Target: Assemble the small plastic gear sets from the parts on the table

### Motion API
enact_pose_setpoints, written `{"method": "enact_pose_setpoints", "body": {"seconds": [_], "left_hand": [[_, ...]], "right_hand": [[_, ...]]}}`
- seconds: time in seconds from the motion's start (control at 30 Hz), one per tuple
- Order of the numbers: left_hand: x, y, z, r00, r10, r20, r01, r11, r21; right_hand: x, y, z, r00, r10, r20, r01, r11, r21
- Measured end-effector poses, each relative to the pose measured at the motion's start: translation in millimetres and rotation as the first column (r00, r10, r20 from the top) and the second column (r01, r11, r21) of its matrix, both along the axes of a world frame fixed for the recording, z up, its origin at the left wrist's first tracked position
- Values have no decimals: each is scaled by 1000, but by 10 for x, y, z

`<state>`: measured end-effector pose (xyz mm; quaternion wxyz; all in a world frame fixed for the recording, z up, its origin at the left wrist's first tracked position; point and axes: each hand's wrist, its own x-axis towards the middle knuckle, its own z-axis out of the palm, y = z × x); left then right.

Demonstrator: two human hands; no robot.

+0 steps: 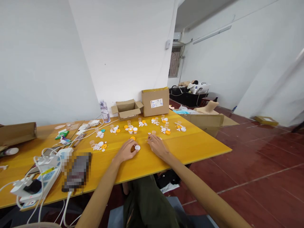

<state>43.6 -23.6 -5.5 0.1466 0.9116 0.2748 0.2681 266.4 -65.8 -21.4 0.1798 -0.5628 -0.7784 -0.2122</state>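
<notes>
My left hand [126, 151] is closed at the table's front, thumb and fingers pinching a white round plastic part [137, 147]. An orange ring [133, 138] lies just beyond its fingertips. To the right, my right hand [157, 146] has its fingers bent down by small white pieces [149, 133] and a clear cup [154, 132]; what its fingertips hold, if anything, is too small to make out. Two orange-and-white capped pieces [133, 130] stand upright beyond my hands. Around them lie several groups of white gears, orange rings and clear cups, such as a pile of parts [99, 146] at left.
An open cardboard box [128, 110] and a closed carton [155, 103] stand against the wall, beside a water bottle [104, 111]. A power strip [51, 174] with cables and a blurred dark phone-like object [77, 172] occupy the left. The table's right edge borders another box [201, 122].
</notes>
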Motion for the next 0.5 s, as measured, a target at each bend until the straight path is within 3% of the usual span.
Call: {"method": "enact_pose_setpoints", "body": {"seconds": [0.5], "left_hand": [[0,8,-9,1000,-5,8,5,999,39]], "right_hand": [[-96,162,10,989,0,151,2,1000,-14]]}}
